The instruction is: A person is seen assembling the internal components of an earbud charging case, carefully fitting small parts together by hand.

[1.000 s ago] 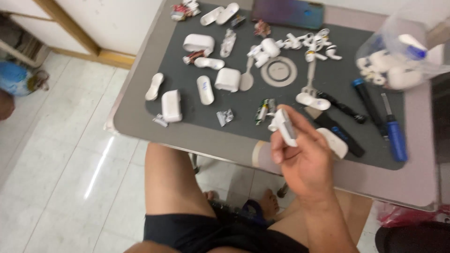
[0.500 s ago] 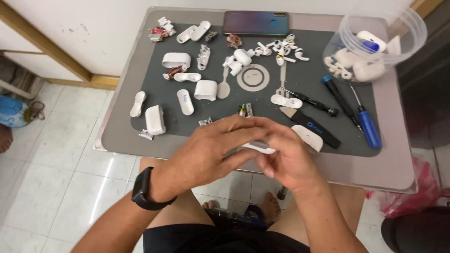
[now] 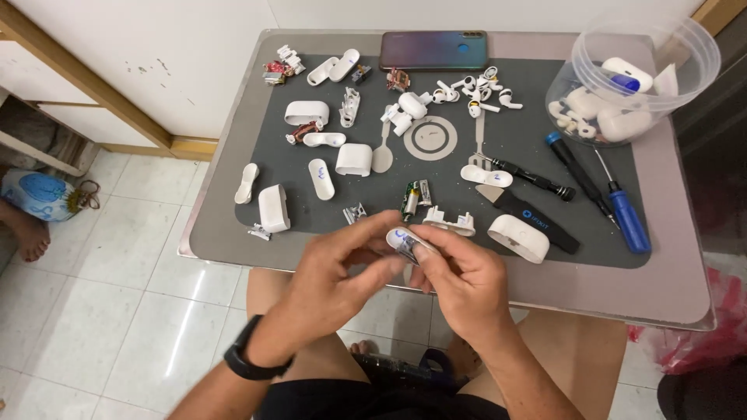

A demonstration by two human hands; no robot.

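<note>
Head view: a small white oval plastic earbud-case part (image 3: 405,239) is pinched between the closed fingertips of the left hand (image 3: 338,276) and right hand (image 3: 463,280), above the dark grey work mat's (image 3: 467,225) near edge.

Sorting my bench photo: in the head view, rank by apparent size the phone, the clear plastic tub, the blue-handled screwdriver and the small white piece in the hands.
1. Clear plastic tub
2. Phone
3. Blue-handled screwdriver, similar in length to the phone but far thinner
4. Small white piece

Mat (image 3: 545,140) crowded; bare table edge (image 3: 677,257) free.
</note>
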